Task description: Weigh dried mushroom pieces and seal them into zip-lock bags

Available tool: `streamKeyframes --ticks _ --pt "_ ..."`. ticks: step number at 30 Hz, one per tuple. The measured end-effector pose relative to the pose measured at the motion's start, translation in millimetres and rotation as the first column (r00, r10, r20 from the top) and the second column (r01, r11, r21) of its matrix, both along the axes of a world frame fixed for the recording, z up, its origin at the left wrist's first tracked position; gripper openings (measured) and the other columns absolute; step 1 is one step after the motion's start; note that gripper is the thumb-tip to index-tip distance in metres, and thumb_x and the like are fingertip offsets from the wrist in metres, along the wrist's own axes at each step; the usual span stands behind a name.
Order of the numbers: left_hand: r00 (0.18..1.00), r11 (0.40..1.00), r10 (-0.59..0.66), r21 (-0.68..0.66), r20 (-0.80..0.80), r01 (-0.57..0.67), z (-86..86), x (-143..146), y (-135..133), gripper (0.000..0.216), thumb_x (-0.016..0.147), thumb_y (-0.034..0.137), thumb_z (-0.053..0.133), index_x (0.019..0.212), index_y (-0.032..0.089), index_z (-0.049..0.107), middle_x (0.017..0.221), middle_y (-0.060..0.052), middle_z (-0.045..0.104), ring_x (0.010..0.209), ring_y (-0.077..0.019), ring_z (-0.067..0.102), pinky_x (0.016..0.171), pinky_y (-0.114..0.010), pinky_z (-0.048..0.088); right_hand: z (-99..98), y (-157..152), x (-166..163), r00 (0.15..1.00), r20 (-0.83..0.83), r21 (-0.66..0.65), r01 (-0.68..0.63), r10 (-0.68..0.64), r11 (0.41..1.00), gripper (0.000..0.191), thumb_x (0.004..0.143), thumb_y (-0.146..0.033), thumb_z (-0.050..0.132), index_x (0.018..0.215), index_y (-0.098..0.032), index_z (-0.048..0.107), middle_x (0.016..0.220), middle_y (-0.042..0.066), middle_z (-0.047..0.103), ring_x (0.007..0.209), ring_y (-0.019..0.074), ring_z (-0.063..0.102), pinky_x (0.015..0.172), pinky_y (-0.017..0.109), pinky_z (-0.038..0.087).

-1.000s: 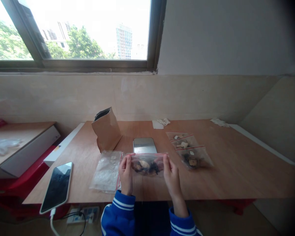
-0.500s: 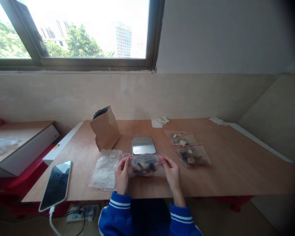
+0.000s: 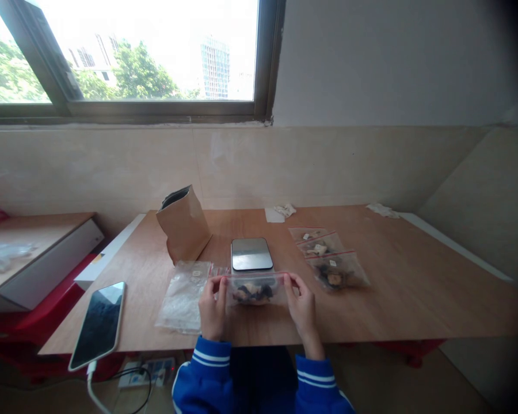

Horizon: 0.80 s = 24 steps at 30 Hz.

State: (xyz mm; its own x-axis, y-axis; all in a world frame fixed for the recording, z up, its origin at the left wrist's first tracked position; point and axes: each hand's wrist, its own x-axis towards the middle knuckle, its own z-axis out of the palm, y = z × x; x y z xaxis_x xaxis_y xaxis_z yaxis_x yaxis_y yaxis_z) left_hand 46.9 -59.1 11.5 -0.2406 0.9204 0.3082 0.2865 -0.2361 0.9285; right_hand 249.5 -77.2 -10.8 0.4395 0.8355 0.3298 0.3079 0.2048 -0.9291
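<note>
Head view: a zip bag (image 3: 255,292) pinched between left hand (image 3: 213,309) and right hand (image 3: 301,307).

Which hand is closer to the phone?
The left hand is nearer, right of the phone. The right hand is farther, past the zip bag both hands hold.

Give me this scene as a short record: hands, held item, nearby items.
left hand: pinches the left end of the red-lined zip bag
right hand: pinches the bag's right end
bag contents: dark and tan dried pieces
behind bag: flat metal-topped scale
left of bag: flattened clear plastic bag
right of bag: three filled zip bags
surface: wooden table
</note>
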Motion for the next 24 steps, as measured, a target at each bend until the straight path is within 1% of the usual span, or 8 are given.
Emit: streamKeyframes --ticks 4,6,8,11,13,15,19,24 --pt "0.998 0.999 -0.021 -0.022 0.065 0.023 -2.3 1.6 0.6 0.028 0.083 0.046 0.057 0.087 0.019 0.064 0.082 -0.005 0.067 0.078 -0.0202 0.062 0.076 -0.033 0.048 -0.8 0.2 -0.9 0.997 -0.071 -0.002 -0.023 0.023 1.000 0.038 0.087 -0.051 0.050 0.089 -0.017 0.067 0.091 0.009 0.072 0.085 0.0230 0.066 0.082 0.035 0.049" --pt "0.986 0.997 -0.062 -0.034 0.157 0.068 -2.3 2.9 1.2 0.029 0.083 0.047 0.057 0.086 0.018 0.063 0.082 -0.004 0.067 0.080 -0.0192 0.062 0.077 -0.031 0.048 -1.1 0.6 -1.1 0.989 -0.139 -0.004 -0.052 0.051 0.999 0.039 0.087 -0.052 0.050 0.089 -0.017 0.067 0.091 0.010 0.072 0.083 0.0228 0.066 0.081 0.035 0.050" --pt "0.956 0.992 -0.110 -0.032 0.271 0.123 -1.7 4.8 1.7 0.030 0.082 0.047 0.059 0.088 0.017 0.064 0.085 -0.004 0.067 0.083 -0.0188 0.063 0.078 -0.030 0.048 -1.4 1.1 -1.7 0.973 -0.211 0.002 -0.092 0.091 0.996 0.040 0.087 -0.053 0.050 0.091 -0.017 0.067 0.092 0.010 0.072 0.082 0.0226 0.066 0.080 0.035 0.051" --pt "0.911 0.979 -0.174 -0.039 0.375 0.203 -1.8 7.1 2.5 0.032 0.077 0.045 0.066 0.092 0.017 0.065 0.091 -0.005 0.069 0.089 -0.0197 0.064 0.081 -0.031 0.049 -1.8 1.5 -3.4 0.947 -0.286 0.016 -0.145 0.144 0.989 0.035 0.083 -0.050 0.058 0.095 -0.018 0.065 0.097 0.009 0.071 0.087 0.0228 0.065 0.081 0.035 0.051" --pt "0.903 0.971 -0.197 -0.049 0.382 0.233 -3.7 7.3 3.4 0.031 0.075 0.043 0.068 0.092 0.017 0.066 0.092 -0.006 0.069 0.090 -0.0202 0.064 0.083 -0.031 0.048 -2.3 1.7 -4.6 0.938 -0.311 0.020 -0.154 0.153 0.988 0.033 0.079 -0.047 0.065 0.095 -0.018 0.064 0.096 0.008 0.070 0.089 0.0227 0.065 0.081 0.034 0.051" --pt "0.910 0.972 -0.198 -0.049 0.365 0.231 -7.0 6.5 4.9 0.028 0.075 0.041 0.068 0.089 0.016 0.068 0.091 -0.006 0.069 0.090 -0.0201 0.064 0.084 -0.031 0.048 -3.0 2.0 -5.3 0.937 -0.318 0.019 -0.150 0.148 0.989 0.031 0.076 -0.045 0.068 0.093 -0.019 0.063 0.093 0.006 0.069 0.088 0.0218 0.064 0.081 0.034 0.050" --pt "0.925 0.975 -0.191 -0.041 0.329 0.216 -12.7 3.9 7.4 0.026 0.077 0.040 0.067 0.086 0.016 0.067 0.088 -0.005 0.069 0.089 -0.0193 0.063 0.084 -0.030 0.047 -4.5 2.3 -5.0 0.929 -0.336 0.022 -0.156 0.154 0.988 0.028 0.076 -0.043 0.068 0.089 -0.019 0.062 0.087 0.004 0.067 0.086 0.0205 0.063 0.081 0.032 0.048" --pt "0.935 0.974 -0.198 -0.049 0.295 0.221 -12.9 3.0 7.0 0.027 0.079 0.042 0.065 0.087 0.016 0.066 0.086 -0.006 0.068 0.084 -0.0190 0.063 0.079 -0.030 0.048 -4.4 2.7 -6.2 0.919 -0.369 0.031 -0.140 0.142 0.990 0.027 0.077 -0.042 0.068 0.089 -0.019 0.062 0.087 0.003 0.066 0.085 0.0198 0.061 0.079 0.031 0.047"
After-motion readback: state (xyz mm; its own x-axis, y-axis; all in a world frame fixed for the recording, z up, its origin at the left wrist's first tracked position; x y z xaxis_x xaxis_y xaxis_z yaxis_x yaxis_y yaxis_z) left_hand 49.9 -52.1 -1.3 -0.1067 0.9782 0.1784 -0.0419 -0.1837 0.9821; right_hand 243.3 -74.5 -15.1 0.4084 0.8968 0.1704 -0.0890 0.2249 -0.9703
